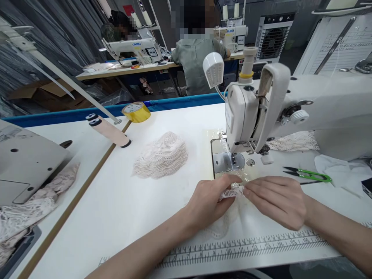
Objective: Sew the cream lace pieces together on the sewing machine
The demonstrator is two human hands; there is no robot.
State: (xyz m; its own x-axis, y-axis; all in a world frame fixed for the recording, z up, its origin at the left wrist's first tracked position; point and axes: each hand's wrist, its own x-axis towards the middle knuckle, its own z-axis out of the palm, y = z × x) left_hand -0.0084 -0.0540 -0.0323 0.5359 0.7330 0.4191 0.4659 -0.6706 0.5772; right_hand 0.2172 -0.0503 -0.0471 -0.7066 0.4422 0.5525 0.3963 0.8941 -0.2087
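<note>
Lace piece, small and crumpled, sits on the counter toward its near edge. It is just short of the presser foot of the sewing machine and not under it (so stitching on it looks not yet begun). The left hand and right hand both pinch the lace piece, fingers closed on its two ends. A pile of lace lies toward the counter's left side; whether it is sewn or waiting, I cannot tell. Green snips lie untouched at the right.
</note>
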